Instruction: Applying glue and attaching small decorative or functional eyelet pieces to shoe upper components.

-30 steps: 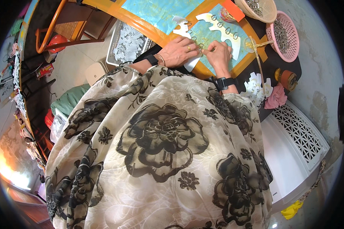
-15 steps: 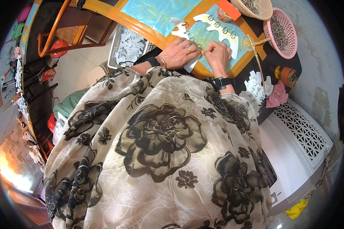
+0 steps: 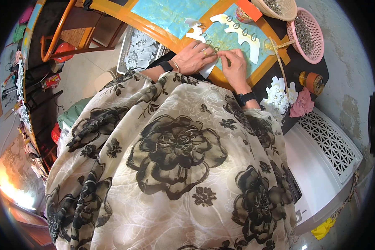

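Note:
My left hand point(image 3: 192, 57) lies over a white scalloped strip point(image 3: 207, 71), its fingers stretched out flat; parts of a white piece show above and below the hand. Metal rings point(image 3: 208, 42) sit at its fingertips. Close beside it, my right hand point(image 3: 235, 68) has thumb and forefinger pinched together near the left fingertips. Whatever is in that pinch is too small to make out. Farther up lies another white scalloped strip point(image 3: 254, 49) with several metal rings along it. Both rest on a blue sheet point(image 3: 221, 35) edged with brown tape.
A pink basket point(image 3: 318, 43) and a cream basket point(image 3: 293, 12) hold metal rings at the far right. A stick point(image 3: 282, 68), a tape roll point(image 3: 313, 83), white pieces point(image 3: 275, 93) and a pink cloth point(image 3: 303, 104) lie right. A crate point(image 3: 121, 62) of white pieces stands left.
My right hand's fingertips have shifted left, closer to my left hand, and its wrist has swung slightly right and nearer. The left hand has barely moved.

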`<state>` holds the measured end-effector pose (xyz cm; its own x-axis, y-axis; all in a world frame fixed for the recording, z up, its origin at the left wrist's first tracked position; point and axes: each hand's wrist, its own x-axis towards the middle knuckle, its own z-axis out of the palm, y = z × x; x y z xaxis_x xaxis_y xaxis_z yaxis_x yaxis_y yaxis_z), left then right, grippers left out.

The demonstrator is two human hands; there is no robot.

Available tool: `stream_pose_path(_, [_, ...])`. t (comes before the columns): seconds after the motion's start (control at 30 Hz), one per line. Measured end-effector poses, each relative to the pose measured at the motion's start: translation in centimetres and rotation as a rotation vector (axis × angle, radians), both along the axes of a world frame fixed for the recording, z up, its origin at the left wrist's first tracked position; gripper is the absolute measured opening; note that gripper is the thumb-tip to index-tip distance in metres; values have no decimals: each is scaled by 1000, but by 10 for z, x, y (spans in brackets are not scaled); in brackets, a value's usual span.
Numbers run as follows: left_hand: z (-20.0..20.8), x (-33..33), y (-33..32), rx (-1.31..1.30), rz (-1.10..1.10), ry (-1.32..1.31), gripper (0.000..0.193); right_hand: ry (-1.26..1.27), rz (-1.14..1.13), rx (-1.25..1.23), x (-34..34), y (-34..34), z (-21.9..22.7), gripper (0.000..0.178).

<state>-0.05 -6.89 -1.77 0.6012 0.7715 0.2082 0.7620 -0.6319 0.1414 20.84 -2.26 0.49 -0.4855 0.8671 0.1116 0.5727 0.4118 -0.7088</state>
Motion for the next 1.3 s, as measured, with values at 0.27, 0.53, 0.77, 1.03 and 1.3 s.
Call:
stream_pose_path(0.27, [-13,-20,-3,-91,-75,-125,67,-130,160,198,5,-4,-6,24])
stream_pose_path(0.53, [21,-6,24,-371,319,-554,34,-320,259,263,15,-12,-9,42])
stream_pose_path(0.77, [0,-5,56,-418,90,-248,18,-375,306,252,17,-13,-8,46])
stream_pose_path(1.03, [12,4,86,-694,96,-116,16,-341,294,255,17,-12,-6,46])
stream_pose_path(1.3, [17,13,86,-728,143,-43,18,-327,294,241,16,-13,-4,48])
